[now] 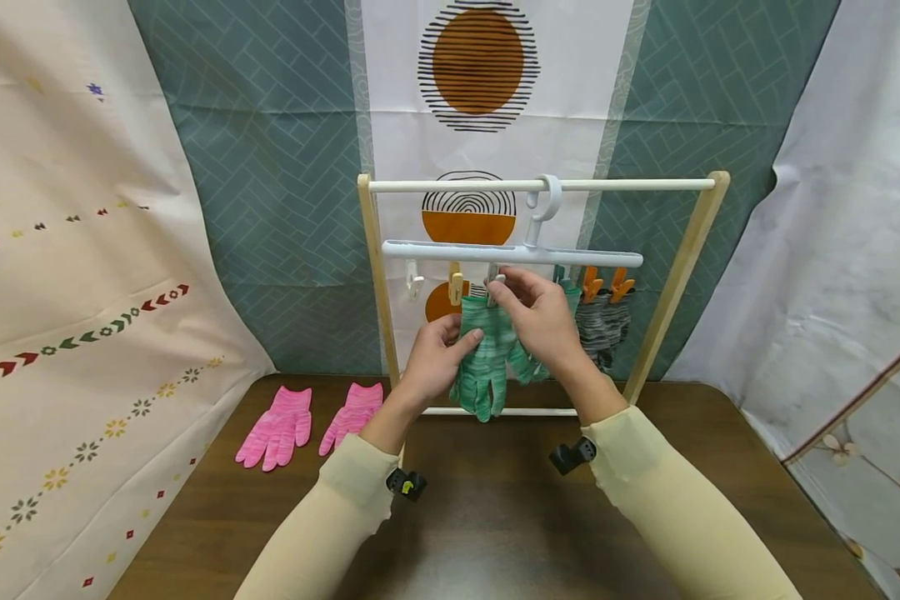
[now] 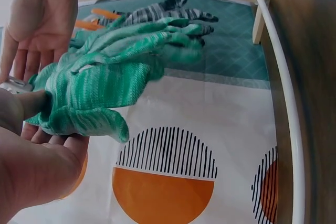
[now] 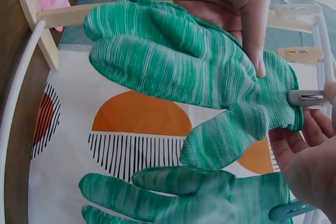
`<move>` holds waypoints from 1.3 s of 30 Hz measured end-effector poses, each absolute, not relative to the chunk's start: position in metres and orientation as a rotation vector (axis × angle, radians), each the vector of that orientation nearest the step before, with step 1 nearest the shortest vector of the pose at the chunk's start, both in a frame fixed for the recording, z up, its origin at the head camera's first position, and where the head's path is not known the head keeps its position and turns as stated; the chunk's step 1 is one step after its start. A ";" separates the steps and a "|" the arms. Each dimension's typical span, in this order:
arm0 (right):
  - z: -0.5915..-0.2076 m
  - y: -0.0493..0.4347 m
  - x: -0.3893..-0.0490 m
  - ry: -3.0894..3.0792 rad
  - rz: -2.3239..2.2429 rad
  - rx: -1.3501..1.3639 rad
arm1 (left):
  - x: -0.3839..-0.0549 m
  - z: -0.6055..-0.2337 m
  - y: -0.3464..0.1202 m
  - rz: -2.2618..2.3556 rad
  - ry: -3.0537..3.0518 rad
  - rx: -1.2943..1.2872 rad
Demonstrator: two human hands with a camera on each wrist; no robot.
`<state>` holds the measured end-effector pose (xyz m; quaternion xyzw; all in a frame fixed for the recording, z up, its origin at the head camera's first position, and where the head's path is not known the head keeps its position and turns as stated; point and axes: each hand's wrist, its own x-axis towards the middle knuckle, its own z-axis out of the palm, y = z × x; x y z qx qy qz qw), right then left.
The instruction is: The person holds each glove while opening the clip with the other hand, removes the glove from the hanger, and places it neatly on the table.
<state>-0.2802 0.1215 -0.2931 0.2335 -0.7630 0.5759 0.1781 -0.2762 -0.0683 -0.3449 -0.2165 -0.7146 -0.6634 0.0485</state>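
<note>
A green striped knit glove (image 1: 486, 354) hangs fingers down from the white hanger (image 1: 457, 250). My left hand (image 1: 435, 357) holds it at the side, with the thumb on its front near the cuff and the fingers behind. At the top, my right hand (image 1: 546, 323) pinches a grey clothespin (image 3: 306, 98), whose tip sits over the cuff edge. A second green glove (image 3: 194, 203) hangs just beside it from a teal clothespin (image 3: 287, 210), partly behind my right hand in the head view.
Black-and-grey gloves (image 1: 602, 323) hang from orange clothespins (image 1: 592, 285) at the hanger's right. White (image 1: 414, 281) and yellow (image 1: 456, 285) clothespins are on its left. A wooden rack (image 1: 678, 283) carries the hanger. Two pink gloves (image 1: 277, 427) lie on the brown table (image 1: 480, 517).
</note>
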 end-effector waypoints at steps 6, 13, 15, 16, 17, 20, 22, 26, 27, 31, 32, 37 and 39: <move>-0.292 0.121 -0.284 -2.122 1.728 0.656 | -0.276 -0.347 -0.069 -2.042 -2.173 -0.660; -0.292 0.119 -0.285 -2.083 1.764 0.627 | -0.275 -0.349 -0.070 -2.061 -2.167 -0.649; -0.293 0.118 -0.286 -2.071 1.757 0.615 | -0.275 -0.349 -0.071 -2.065 -2.167 -0.645; -0.293 0.118 -0.287 -2.066 1.752 0.608 | -0.275 -0.349 -0.071 -2.066 -2.168 -0.642; -0.293 0.118 -0.288 -2.061 1.746 0.603 | -0.275 -0.349 -0.071 -2.064 -2.169 -0.641; -0.294 0.116 -0.288 -2.045 1.733 0.596 | -0.275 -0.350 -0.072 -2.058 -2.180 -0.629; -0.294 0.116 -0.289 -2.035 1.734 0.595 | -0.275 -0.350 -0.072 -2.059 -2.182 -0.627; -0.294 0.114 -0.289 -2.017 1.751 0.586 | -0.276 -0.351 -0.072 -2.047 -2.193 -0.626; -0.294 0.114 -0.289 -2.013 1.756 0.584 | -0.276 -0.352 -0.073 -2.041 -2.199 -0.625; -0.295 0.113 -0.288 -2.000 1.768 0.575 | -0.276 -0.354 -0.074 -2.026 -2.220 -0.613; -0.295 0.113 -0.288 -1.999 1.768 0.571 | -0.276 -0.354 -0.075 -2.027 -2.220 -0.613; -0.294 0.112 -0.288 -1.999 1.760 0.556 | -0.275 -0.357 -0.076 -2.028 -2.224 -0.599; -0.294 0.112 -0.289 -1.997 1.755 0.552 | -0.274 -0.357 -0.077 -2.030 -2.226 -0.591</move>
